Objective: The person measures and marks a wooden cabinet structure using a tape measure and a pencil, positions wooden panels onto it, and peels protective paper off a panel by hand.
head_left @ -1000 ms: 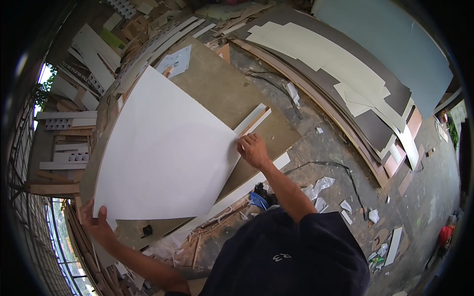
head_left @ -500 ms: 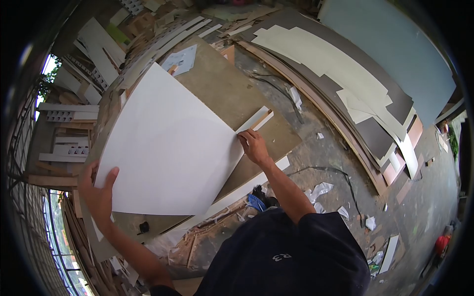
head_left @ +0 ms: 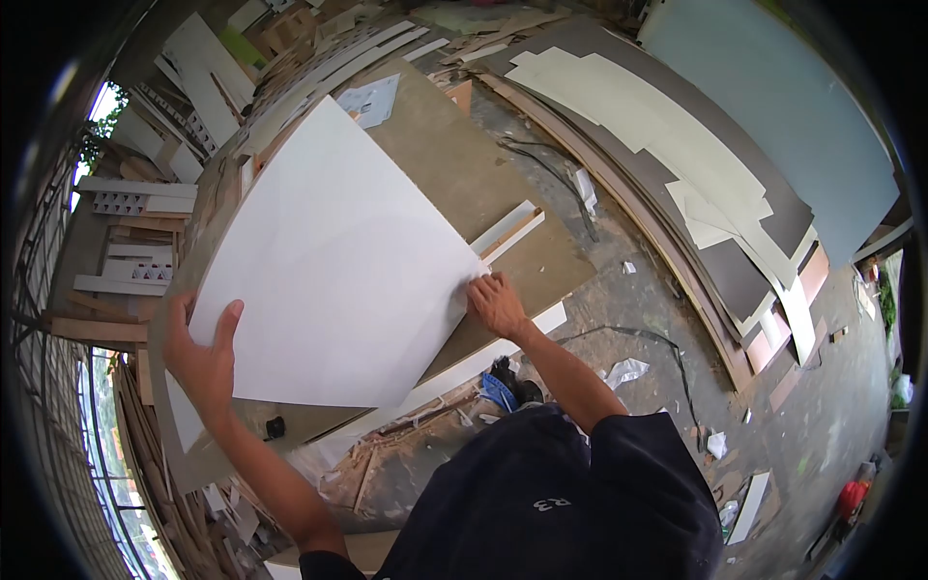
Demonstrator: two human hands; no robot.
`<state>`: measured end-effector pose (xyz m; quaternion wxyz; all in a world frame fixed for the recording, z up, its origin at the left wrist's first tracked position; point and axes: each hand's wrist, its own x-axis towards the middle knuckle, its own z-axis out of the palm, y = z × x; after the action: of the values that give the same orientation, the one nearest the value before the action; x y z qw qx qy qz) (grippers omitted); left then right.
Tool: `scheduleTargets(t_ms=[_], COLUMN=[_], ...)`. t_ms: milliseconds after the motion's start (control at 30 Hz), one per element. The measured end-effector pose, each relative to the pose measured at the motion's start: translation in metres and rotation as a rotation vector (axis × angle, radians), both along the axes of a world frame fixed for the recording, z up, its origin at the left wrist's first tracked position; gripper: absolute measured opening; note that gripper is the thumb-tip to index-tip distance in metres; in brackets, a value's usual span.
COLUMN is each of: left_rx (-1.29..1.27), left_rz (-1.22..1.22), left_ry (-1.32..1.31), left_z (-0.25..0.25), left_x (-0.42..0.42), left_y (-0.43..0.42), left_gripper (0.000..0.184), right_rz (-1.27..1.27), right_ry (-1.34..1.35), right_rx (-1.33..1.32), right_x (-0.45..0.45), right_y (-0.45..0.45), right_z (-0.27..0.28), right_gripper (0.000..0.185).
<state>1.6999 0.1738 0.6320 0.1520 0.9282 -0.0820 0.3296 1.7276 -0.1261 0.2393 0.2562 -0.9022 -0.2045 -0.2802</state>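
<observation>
A large white panel (head_left: 329,261) lies over a brown worktop board (head_left: 425,145), turned at an angle to it. My left hand (head_left: 205,353) is closed on the panel's left edge, thumb on top and fingers beneath. At the right corner, my right hand (head_left: 497,305) has its fingers curled together on the panel's edge, with the fingertips partly hidden. Just beyond that hand, a narrow white strip with a brown edge (head_left: 510,232) rests on the worktop. A small black object (head_left: 275,426) sits near the panel's lower left edge.
Printed paper (head_left: 372,100) lies at the worktop's far end. Stacked dark sheets (head_left: 744,275) topped with cream pieces (head_left: 599,92) stand to the right. A black cable (head_left: 667,338) and scraps litter the floor. Offcuts (head_left: 145,203) are piled at left.
The white panel has shifted slightly right across the worktop, its right corner now farther out. My right hand has moved nearer to me along with that corner. The view has shifted a little.
</observation>
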Motion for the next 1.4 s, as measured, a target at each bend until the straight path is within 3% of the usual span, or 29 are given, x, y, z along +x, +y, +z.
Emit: scheduleTargets(t_ms=[167,233,433,767,833,933,1400], left_rx=[0.036,0.054,0.099,0.115,0.113,0.108,0.122], left_rz=[0.019,0.057,0.051,0.064,0.070,0.051,0.075], left_ry=[-0.022,-0.007,-0.040,-0.066,-0.069,-0.076,-0.084], left_z=[-0.002,-0.001,-0.001,-0.003,-0.003,-0.003,-0.004], left_x=[-0.002,-0.004,-0.006,-0.014,-0.016,-0.017,-0.019], left_y=[-0.001,-0.003,-0.005,-0.010,-0.012,-0.013,-0.014], left_gripper=[0.043,0.045,0.047,0.048,0.047,0.047,0.048], right_rz=[0.178,0.026,-0.325,-0.217,-0.085,-0.009,-0.022], right_ry=[-0.025,-0.031,0.166,0.322,0.448,0.464,0.483], right_rx=[0.021,0.249,0.644,1.082,1.460,1.604,1.705], right_x=[-0.037,-0.038,0.008,0.032,0.032,0.036,0.042], right_y=[0.006,0.011,-0.004,-0.004,-0.002,-0.002,0.001], right_z=[0.000,0.002,0.007,0.025,0.028,0.023,0.009], right_gripper=[0.029,0.019,0.022,0.018,0.017,0.017,0.015])
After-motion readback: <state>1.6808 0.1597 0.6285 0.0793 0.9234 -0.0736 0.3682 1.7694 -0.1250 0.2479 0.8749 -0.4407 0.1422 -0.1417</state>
